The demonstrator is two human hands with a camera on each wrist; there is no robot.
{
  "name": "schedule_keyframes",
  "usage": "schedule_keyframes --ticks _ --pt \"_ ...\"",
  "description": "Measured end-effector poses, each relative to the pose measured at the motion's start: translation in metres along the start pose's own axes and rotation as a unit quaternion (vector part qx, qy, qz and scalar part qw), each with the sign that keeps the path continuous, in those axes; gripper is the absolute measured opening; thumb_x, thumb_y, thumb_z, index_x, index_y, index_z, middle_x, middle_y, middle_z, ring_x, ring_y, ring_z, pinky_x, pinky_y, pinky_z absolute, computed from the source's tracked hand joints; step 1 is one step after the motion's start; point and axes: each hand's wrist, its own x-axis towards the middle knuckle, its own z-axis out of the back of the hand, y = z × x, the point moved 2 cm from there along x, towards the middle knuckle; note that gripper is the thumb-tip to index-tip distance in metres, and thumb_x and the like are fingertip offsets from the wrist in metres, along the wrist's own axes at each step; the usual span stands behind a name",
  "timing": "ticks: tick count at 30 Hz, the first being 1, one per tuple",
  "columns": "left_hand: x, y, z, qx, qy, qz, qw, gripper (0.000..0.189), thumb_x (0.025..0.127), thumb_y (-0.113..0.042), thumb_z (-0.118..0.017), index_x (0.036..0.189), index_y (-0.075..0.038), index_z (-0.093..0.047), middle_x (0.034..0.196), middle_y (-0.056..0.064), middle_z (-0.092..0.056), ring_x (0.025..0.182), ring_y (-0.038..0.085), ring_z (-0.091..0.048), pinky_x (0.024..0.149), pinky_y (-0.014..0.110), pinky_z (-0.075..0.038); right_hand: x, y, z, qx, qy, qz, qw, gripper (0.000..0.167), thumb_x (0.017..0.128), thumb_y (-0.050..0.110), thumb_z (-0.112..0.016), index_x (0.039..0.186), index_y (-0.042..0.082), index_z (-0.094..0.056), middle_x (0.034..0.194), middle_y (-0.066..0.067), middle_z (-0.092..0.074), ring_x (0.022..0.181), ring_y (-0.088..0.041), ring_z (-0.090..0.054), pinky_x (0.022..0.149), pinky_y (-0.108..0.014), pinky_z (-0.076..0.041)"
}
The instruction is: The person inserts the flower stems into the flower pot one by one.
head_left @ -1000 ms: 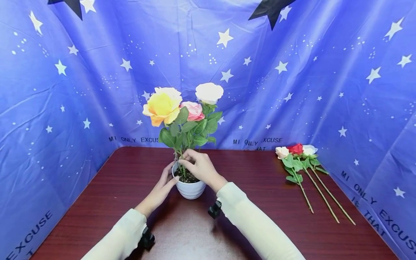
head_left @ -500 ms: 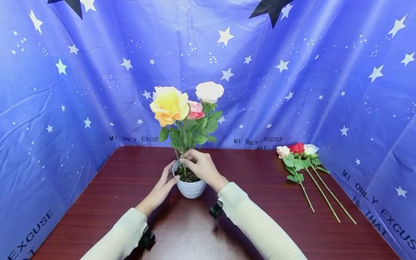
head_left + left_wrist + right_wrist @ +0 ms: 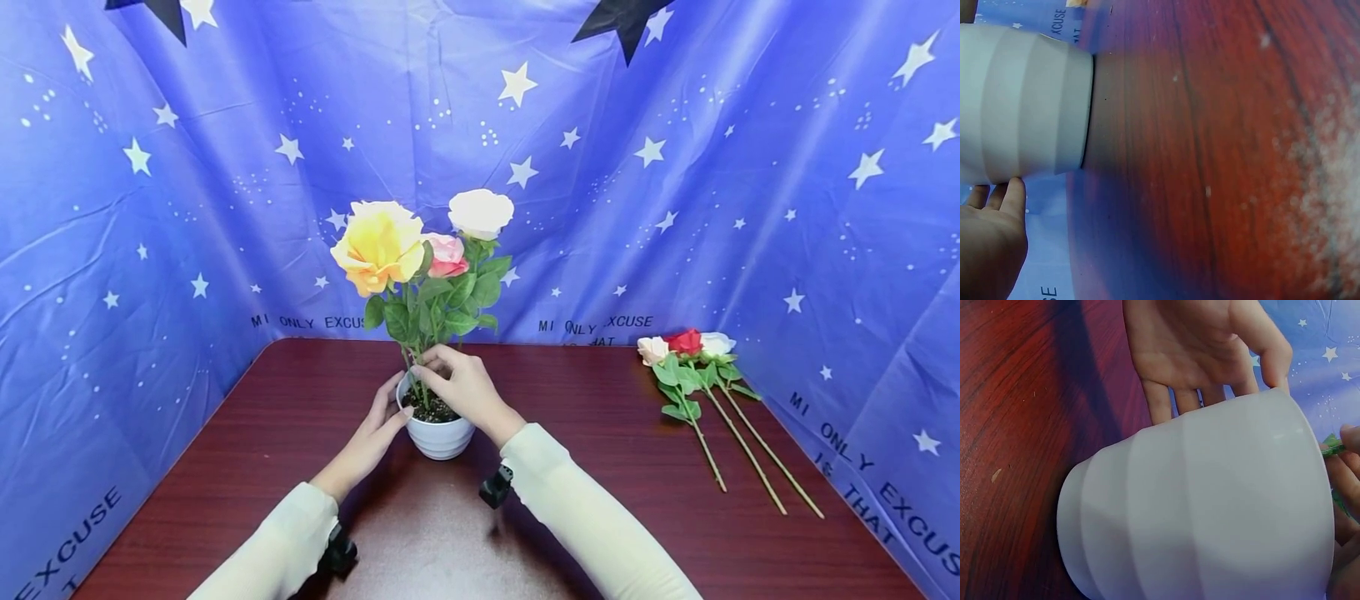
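At twelve o'clock on your red-brown worktop (image 3: 300, 400), your half-spread left grip (image 3: 375, 431) cupped a ribbed white pot (image 3: 441, 440) from nine o'clock; your near-closed right grip (image 3: 467, 388) pinched a slim green stem (image 3: 1333, 448) above its rim.

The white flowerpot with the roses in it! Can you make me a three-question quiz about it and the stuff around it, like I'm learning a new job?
1. True or false: the red rose lies outside the white flowerpot.

2. Pick one. What is the right hand doing?
A: holding the red rose
B: pinching a stem above the soil
C: pressing the bottom of the flowerpot

3. Count: how many roses lie on the table?

Key
1: True.
2: B.
3: Three: one pale pink, one red and one white.
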Motion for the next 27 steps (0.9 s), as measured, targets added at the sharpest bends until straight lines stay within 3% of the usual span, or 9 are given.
schedule_keyframes --ticks 13,27 --pt "-0.002 -0.004 0.0 -0.001 0.001 0.001 1.0 0.063 0.107 -0.016 -0.048 0.16 -0.011 -0.013 0.157 0.023 -0.025 0.144 0.041 -0.027 0.113 0.054 -0.028 -0.003 0.001 0.008 0.009 0.015 -0.01 0.9998 0.02 0.095 0.032 -0.071 0.108 0.017 -0.07 0.094 0.007 -0.074 0.076 -0.003 -0.066 0.072 -0.027 -0.055" --pt "-0.001 -0.003 -0.001 -0.003 -0.001 -0.004 1.0 0.063 0.107 -0.014 -0.047 0.16 -0.009 -0.013 0.156 0.023 -0.026 0.142 0.04 -0.031 0.112 0.054 -0.029 -0.015 -0.007 0.03 0.005 0.013 0.009 0.9999 0.015 0.094 0.023 -0.073 0.105 0.014 -0.071 0.09 0.007 -0.074 0.076 -0.004 -0.066 0.068 -0.028 -0.054"
